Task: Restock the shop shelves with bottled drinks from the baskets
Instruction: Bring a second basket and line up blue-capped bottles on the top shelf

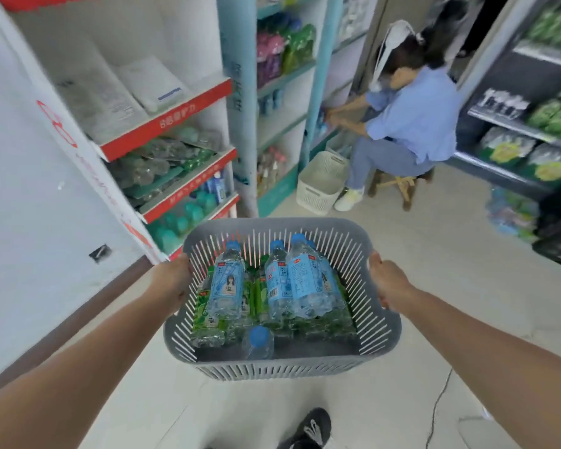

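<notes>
**Our hands are carrying a full basket**

Our black shoe (311, 427) is standing on the pale floor at the very bottom. Our two bare arms are reaching out in front of us. Our left hand (172, 280) is curling round the left rim of the grey basket (282, 359). Our right hand (387, 281) is curling round the right rim. Both hands are gripping it, and the basket is hanging in the air between them, above the floor.

Blue-label water bottles (225, 286) are lying on top inside the basket, and green-label bottles (204, 307) are lying under them. We are thinking this load is heavy, because the bottles are looking full. They are also looking smooth and are lying loose, so they may roll if the basket tips. The rim is looking stiff, so its two sides are the best places for holding.

Farther on, to our left, the red shelf (175, 119) is standing with shelf bottles (175, 218) on it. Farthest away, a person in a blue shirt (415, 124) is sitting on a stool (402, 186) beside a white basket (321, 186).
</notes>
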